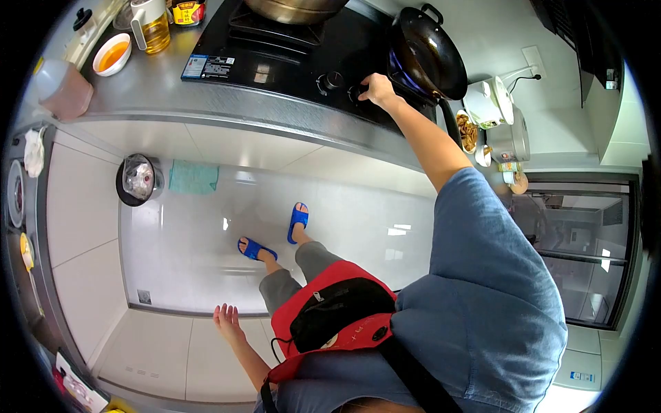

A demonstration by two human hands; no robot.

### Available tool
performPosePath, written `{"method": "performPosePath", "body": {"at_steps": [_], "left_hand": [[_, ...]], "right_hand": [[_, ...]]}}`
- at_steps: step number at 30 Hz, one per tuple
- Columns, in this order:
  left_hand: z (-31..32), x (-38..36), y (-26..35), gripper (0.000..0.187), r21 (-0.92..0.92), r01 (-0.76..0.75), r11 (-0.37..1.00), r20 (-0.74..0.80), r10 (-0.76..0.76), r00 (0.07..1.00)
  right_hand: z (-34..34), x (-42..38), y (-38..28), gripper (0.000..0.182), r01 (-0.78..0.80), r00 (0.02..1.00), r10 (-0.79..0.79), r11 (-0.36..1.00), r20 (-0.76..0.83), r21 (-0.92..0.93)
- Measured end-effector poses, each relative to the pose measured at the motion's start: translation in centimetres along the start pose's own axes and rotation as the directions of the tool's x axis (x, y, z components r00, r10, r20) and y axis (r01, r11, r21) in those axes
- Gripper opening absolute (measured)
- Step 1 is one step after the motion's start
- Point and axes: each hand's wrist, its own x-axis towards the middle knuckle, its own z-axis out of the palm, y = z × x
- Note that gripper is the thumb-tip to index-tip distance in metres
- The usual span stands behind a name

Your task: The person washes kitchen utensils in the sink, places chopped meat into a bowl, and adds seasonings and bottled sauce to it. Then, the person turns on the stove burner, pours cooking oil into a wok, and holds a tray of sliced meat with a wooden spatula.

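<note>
My right hand [378,90] is closed on the right control knob [354,93] of the black gas stove [275,58], its fingers partly covering the knob. Just beyond that hand sits a dark wok [428,55], tilted in this view, with blue flame [401,74] showing at its lower left edge. Beside the gripped knob is a second knob [333,81], untouched. A metal pot [296,8] stands on the other burner, cut off by the top edge. Down at my side, away from the counter, my left hand [229,323] holds nothing, and its fingers are apart.
Left on the counter [151,96] are a bowl of orange liquid [112,55], an oil jug [153,31] and a plastic jug [63,88]. Bowls of food [467,132] and a white rice cooker [490,103] stand right of the wok. A bin [131,196] is on the floor.
</note>
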Motion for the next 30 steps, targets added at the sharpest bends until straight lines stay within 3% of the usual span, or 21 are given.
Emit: {"method": "performPosePath", "body": {"at_steps": [10, 13, 15, 22, 26, 30], "left_hand": [[0.0, 0.2, 0.0, 0.036, 0.000, -0.006, 1.000, -0.023, 0.006, 1.000], [-0.1, 0.5, -0.1, 0.036, 0.000, -0.009, 1.000, -0.025, 0.009, 1.000], [0.0, 0.4, -0.1, 0.036, -0.001, -0.010, 1.000, -0.025, 0.010, 1.000], [0.6, -0.3, 1.0, 0.035, -0.001, -0.001, 1.000, -0.036, 0.001, 0.999], [0.0, 0.2, 1.0, 0.035, 0.019, -0.011, 1.000, -0.026, 0.012, 1.000], [-0.2, 0.4, 1.0, 0.036, 0.038, -0.012, 0.999, -0.039, 0.013, 0.999]], "right_hand": [[-0.3, -0.4, -0.2, 0.050, -0.013, 1.000, 0.013, 1.000, 0.012, -0.002], [-0.3, -0.4, -0.2, 0.042, 0.046, 0.997, -0.048, 0.998, -0.054, -0.030], [-0.8, -0.4, -0.8, 0.042, -0.163, 0.983, 0.165, 0.986, 0.081, -0.030], [-3.2, -0.9, -2.3, 0.059, -0.388, 0.897, 0.339, 0.911, 0.285, 0.138], [-4.4, -1.0, -2.7, 0.071, -0.407, 0.881, 0.365, 0.909, 0.302, 0.087], [-4.6, -1.6, -2.4, 0.064, -0.366, 0.900, 0.337, 0.929, 0.277, 0.059]]}}
